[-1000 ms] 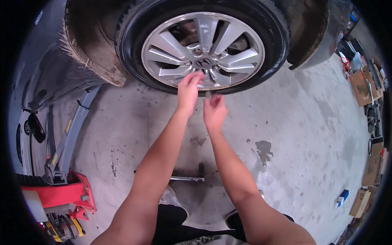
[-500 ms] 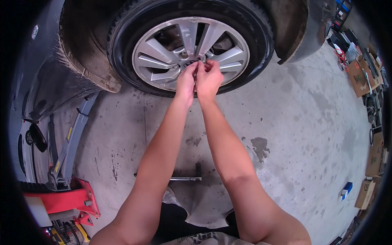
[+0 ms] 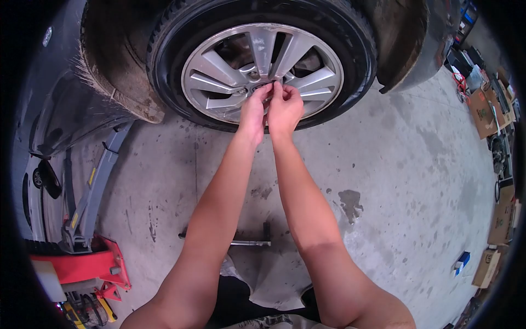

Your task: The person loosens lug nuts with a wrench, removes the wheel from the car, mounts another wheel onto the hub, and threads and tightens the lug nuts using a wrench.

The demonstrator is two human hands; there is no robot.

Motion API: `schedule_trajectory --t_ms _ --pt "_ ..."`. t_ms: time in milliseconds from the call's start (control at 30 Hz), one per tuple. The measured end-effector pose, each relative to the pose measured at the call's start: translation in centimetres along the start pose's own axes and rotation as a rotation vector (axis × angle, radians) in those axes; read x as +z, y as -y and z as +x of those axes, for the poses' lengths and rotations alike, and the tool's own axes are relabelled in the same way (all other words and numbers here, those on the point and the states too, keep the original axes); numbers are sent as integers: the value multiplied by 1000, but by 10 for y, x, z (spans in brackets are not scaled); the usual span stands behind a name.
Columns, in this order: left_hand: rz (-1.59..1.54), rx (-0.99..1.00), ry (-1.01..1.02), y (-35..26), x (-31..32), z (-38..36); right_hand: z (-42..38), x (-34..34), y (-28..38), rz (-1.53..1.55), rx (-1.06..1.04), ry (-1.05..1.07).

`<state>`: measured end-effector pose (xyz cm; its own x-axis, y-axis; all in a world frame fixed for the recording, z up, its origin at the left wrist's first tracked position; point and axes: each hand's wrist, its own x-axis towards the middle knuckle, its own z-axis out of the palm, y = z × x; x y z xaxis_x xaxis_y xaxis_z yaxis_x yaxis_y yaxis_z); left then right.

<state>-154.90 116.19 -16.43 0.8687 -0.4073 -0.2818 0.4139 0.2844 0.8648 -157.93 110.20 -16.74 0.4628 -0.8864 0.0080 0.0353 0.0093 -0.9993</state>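
A silver alloy wheel (image 3: 213, 68) with a black tyre (image 3: 167, 90) is mounted on the car in front of me. Both hands are at its centre, side by side and almost touching. My left hand (image 3: 253, 114) has its fingers drawn together beside the dark centre cap (image 3: 255, 86), which it partly covers. My right hand (image 3: 286, 112) pinches thumb and fingers just right of the cap, close to the lug holes. Whatever lies between the fingertips of either hand is too small and hidden to make out.
On the floor below my forearms lies a metal bar tool (image 3: 249, 242). A grey lift arm (image 3: 98, 181) and a red jack stand (image 3: 112, 268) are at left. Cardboard boxes (image 3: 485, 112) line the right side, with a small blue box (image 3: 462, 262) on the floor.
The wheel sits slightly further right in view. My right hand's fingers have shifted a little at the hub, and both hands stay close together there.
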Motion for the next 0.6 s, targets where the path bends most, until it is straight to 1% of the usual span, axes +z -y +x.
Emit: schedule_trajectory --t_ms 67,100,167,200,267,333,400,467,500,533,567,600 --pt "-39 -21 18 8 -4 10 0 -1 -2 -95 -161 -17" --pt "-75 -42 38 7 -3 11 -1 -2 0 -96 -163 -13" --pt "-120 -28 40 8 1 10 -2 -3 4 -135 -229 -34" --pt "-163 -16 44 8 2 8 -1 -2 1 -135 -230 -32" --pt "-170 -21 43 6 3 7 2 0 -8 -204 -423 -83" --pt "-175 -26 41 5 2 7 4 1 -11 -199 -456 -93" --pt "-180 -40 100 3 1 6 3 3 -10 -194 -488 -106" --pt "-152 -36 71 2 2 4 0 8 -3 158 -75 -81" --pt "-128 -30 41 1 3 1 2 9 -3 158 -75 -81" --pt "-129 -31 40 0 5 -1 5 9 -3 430 164 -4" --pt "-69 10 -14 -1 6 -4 8 9 -3 699 406 75" --pt "-9 50 -68 -2 7 -6 11 7 0 752 512 103"
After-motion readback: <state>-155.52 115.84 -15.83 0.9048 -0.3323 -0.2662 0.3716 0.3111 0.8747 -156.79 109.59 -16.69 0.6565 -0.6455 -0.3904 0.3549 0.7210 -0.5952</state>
